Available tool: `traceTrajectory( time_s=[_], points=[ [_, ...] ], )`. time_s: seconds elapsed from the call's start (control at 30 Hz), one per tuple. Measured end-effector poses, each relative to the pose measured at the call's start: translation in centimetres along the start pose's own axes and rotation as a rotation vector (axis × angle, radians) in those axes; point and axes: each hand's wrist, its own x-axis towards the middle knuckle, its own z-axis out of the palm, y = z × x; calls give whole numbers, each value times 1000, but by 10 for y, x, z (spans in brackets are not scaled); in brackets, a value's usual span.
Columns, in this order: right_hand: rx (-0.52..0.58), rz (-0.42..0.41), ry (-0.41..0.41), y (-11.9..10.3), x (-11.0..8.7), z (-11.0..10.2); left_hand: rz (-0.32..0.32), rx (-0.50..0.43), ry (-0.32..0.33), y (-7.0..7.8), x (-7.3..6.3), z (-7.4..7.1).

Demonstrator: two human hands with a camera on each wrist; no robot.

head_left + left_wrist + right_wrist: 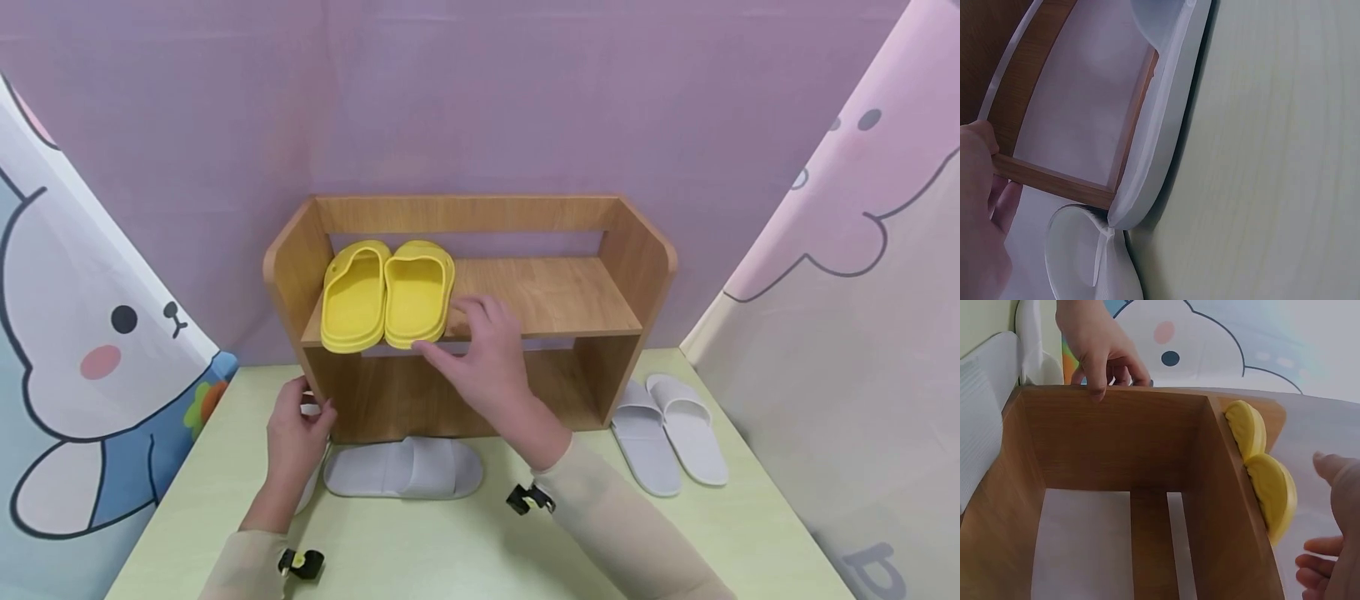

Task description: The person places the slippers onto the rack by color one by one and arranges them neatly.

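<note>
A two-tier wooden shoe rack (551, 296) stands against the purple backdrop. My left hand (292, 437) grips the front edge of its left side panel, the thumb on the inner face and fingers outside, as the right wrist view shows. Two yellow clogs sit side by side at the left of the upper shelf, the left clog (354, 302) and the right clog (417, 298), toes jutting slightly past the front edge. My right hand (491, 362) hovers just right of the right clog, thumb and fingers spread, holding nothing.
One light slipper (367, 469) lies sideways in front of the rack. Another slipper (307, 492) is partly hidden behind my left hand. A pair of white slippers (688, 433) lies by the rack's right side. Cartoon-printed cloth (90, 275) hangs at both sides.
</note>
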Motion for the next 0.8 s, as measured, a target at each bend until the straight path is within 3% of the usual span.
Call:
traceTrajectory(
  time_s=[0.3, 0.8],
  points=[
    [188, 10, -24, 19, -23, -37, 16, 0, 8, 0, 0, 1],
    [198, -8, -38, 62, -69, -69, 1, 3, 1, 0, 0, 1]
  ],
)
